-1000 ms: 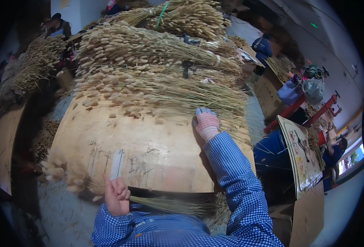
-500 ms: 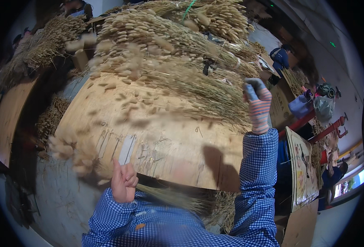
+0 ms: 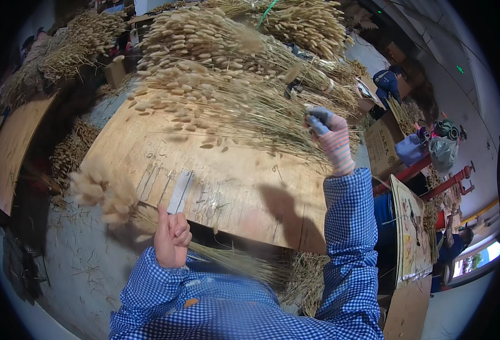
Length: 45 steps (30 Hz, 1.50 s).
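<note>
Low on the left, my bare left hand (image 3: 172, 237) is closed around a bunch of dried bunny-tail grass (image 3: 105, 195). The fluffy heads point left and the stems (image 3: 236, 262) run out to the right in front of my body. My right hand (image 3: 330, 136), in a striped glove with blue-grey fingertips, is raised over the stem ends of a loose layer of the same grass (image 3: 250, 110) on the wooden board. Its fingers are pinched together; what is between them cannot be made out. A blurred seed head (image 3: 292, 72) shows just above that hand.
A light strip (image 3: 180, 191) lies on the wooden board (image 3: 233, 181) near its front edge. Big grass heaps (image 3: 193, 34) cover the far side. Right stand a cardboard box (image 3: 381, 141), red pipes (image 3: 448, 184) and hanging bags (image 3: 443, 153). A co-worker (image 3: 387, 84) is at the far right.
My right hand has moved left and slightly down toward the grass stems. The left hand keeps its hold on the bunch, almost in place. Seed heads blurred earlier over the board look sharper.
</note>
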Available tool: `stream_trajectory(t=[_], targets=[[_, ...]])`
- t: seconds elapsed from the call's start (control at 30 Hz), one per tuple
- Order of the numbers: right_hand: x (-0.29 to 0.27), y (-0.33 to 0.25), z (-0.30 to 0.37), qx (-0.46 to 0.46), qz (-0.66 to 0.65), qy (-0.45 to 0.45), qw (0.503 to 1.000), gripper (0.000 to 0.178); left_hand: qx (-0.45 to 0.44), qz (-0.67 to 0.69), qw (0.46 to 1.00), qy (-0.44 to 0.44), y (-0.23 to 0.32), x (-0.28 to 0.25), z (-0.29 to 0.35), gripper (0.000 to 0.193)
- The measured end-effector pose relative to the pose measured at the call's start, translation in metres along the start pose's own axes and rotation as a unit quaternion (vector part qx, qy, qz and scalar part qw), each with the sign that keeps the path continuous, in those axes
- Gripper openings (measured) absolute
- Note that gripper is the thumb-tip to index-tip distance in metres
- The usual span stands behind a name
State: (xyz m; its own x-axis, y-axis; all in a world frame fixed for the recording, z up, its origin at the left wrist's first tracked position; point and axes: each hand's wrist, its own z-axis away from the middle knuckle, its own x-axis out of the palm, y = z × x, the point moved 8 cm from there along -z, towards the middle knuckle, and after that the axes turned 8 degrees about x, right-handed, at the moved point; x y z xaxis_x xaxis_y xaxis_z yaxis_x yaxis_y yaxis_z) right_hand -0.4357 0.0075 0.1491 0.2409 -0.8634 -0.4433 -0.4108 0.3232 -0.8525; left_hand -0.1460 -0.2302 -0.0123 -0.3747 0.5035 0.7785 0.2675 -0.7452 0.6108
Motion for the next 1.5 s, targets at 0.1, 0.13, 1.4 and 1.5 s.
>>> stream_trajectory(t=[0.1, 0.13, 1.4, 1.5], targets=[[0.026, 0.016, 0.011, 0.029, 0.144, -0.028, 0.989, 0.013, -0.009, -0.009, 1.000, -0.015, 0.000, 0.000, 0.001, 0.058], [0.032, 0.028, 0.023, 0.068, 0.106, -0.093, 0.988, 0.016, -0.005, -0.006, 1.000, -0.018, 0.001, -0.001, 0.001, 0.059], [0.196, 0.014, 0.159, -0.155, 0.404, -0.193, 0.880, 0.025, -0.016, -0.057, 0.997, -0.057, -0.032, 0.006, 0.008, 0.055], [0.203, 0.010, 0.150, -0.127, 0.409, -0.178, 0.886, 0.017, -0.044, -0.080, 0.996, -0.016, -0.033, 0.003, 0.007, 0.052]])
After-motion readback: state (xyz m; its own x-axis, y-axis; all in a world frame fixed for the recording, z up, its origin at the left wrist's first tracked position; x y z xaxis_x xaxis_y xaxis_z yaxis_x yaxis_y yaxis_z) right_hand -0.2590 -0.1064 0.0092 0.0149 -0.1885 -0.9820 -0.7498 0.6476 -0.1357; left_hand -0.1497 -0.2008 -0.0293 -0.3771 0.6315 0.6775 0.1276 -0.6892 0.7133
